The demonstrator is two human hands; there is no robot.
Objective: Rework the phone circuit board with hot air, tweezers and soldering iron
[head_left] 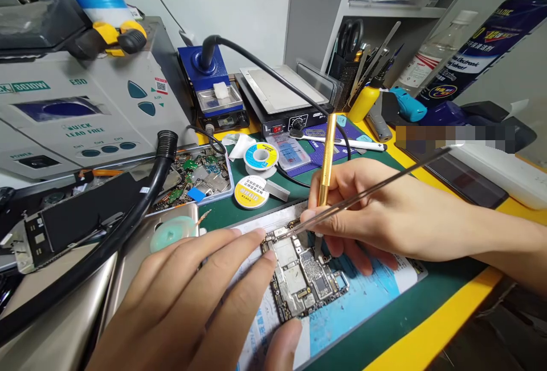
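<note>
A bare phone circuit board (pixel 294 280) lies on a blue and white printed mat. My left hand (pixel 205 297) reaches around its left side, fingertips at the upper left edge and thumb by the lower edge, steadying it. In my right hand (pixel 376 217) is a craft knife (pixel 328 154) with a gold knurled handle, pinched like a pen and nearly upright. Its blade points down at the board's right part, beside a dark chip. A long thin dark bar (pixel 384 182) slants across in front of my right hand towards the board's upper edge; I cannot make out what it is.
A hot air station (pixel 85 97) stands at the left, its black hose (pixel 106 240) running down the near left side. Behind the board are solder wire spools (pixel 260 158), a toothbrush (pixel 363 143) and a heating plate (pixel 277 89). Bottles and a spray can (pixel 482 46) stand back right.
</note>
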